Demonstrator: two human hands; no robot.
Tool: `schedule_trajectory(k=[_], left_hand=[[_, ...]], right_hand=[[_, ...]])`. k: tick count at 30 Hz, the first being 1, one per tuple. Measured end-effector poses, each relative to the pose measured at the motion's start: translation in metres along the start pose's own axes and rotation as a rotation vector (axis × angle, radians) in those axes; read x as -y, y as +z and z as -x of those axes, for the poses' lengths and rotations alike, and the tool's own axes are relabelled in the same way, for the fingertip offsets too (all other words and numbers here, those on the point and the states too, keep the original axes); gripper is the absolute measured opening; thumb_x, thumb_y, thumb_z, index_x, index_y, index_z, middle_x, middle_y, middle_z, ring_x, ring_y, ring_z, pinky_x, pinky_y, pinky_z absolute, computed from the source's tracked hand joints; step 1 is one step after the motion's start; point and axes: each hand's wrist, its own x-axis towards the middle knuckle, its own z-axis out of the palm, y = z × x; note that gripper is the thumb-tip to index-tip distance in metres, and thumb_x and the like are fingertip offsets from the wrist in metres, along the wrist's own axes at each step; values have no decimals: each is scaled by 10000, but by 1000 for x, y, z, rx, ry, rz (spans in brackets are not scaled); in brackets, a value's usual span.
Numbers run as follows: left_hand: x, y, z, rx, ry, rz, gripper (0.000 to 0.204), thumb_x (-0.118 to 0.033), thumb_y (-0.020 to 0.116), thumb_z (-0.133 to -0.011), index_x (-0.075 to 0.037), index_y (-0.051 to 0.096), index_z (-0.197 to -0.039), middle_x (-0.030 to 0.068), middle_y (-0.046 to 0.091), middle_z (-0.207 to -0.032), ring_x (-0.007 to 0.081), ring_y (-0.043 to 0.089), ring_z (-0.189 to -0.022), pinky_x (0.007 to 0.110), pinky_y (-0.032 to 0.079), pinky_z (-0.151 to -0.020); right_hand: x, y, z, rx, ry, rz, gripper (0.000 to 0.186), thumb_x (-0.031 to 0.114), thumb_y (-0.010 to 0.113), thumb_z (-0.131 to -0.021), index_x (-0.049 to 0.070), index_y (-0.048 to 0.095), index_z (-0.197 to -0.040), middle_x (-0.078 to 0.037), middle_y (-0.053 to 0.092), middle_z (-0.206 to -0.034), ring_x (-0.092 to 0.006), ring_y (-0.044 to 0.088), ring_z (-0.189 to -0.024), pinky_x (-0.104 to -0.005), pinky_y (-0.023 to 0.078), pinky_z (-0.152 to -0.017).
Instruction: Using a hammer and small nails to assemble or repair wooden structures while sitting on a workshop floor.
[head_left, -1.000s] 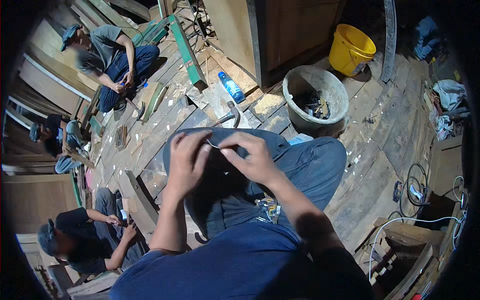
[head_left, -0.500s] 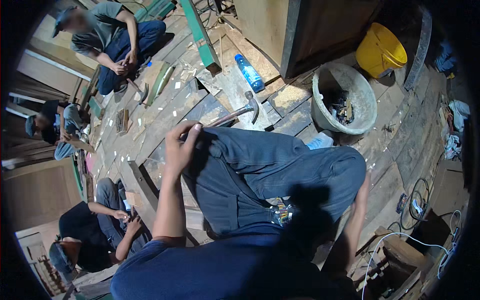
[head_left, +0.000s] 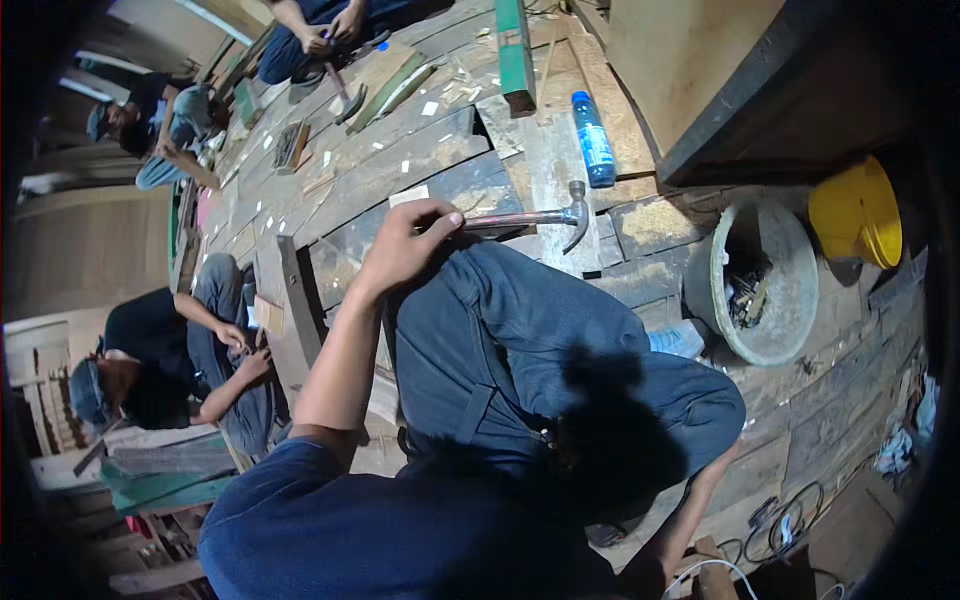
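Observation:
My left hand [head_left: 415, 240] rests over my bent knee, its fingers curled and the thumb along the handle end of a claw hammer [head_left: 520, 218]. The hammer's metal head points to the right, beyond the knee and over the floor planks. On the other side, my right forearm [head_left: 692, 505] reaches up beside my other knee. The leg hides the right hand's fingers. Dark trousers [head_left: 540, 300] cover my folded legs, with a deep shadow across the lap.
A blue-labelled bottle [head_left: 593, 140] lies beyond the hammer, near a green beam [head_left: 515, 60]. To the right stand a grey bucket [head_left: 805, 310] with scraps inside and a yellow bucket [head_left: 855, 215]. Three people sit at left; one [head_left: 150, 345] is close by. Cables [head_left: 800, 520] lie lower right.
The view has swung, so the bottle, buckets and beam appear farther right. My left hand stays at the knee with the hammer; its handle now looks more level. The right arm remains beside the other knee.

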Motion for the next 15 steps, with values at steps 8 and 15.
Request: schedule_trajectory(k=[8,15], left_hand=[[16,-14,12,-144,-33,402,218,-186,592,-936,13,679,-925,41,665,-824,109,595,-781,254,467,-758],[-31,17,23,-415,64,292,224,-163,579,-928,38,677,-940,70,671,-826,133,600,-784,266,462,-742]], right_hand=[[-4,16,13,-76,-86,147,588,420,329,-1008,-36,418,-1368,-170,464,-1372,-288,477,-1217,-398,352,-1054],[80,49,47,116,-829,424,376,195,465,-967,-45,527,-1250,-186,545,-1261,-287,500,-1174,-388,350,-1036]])
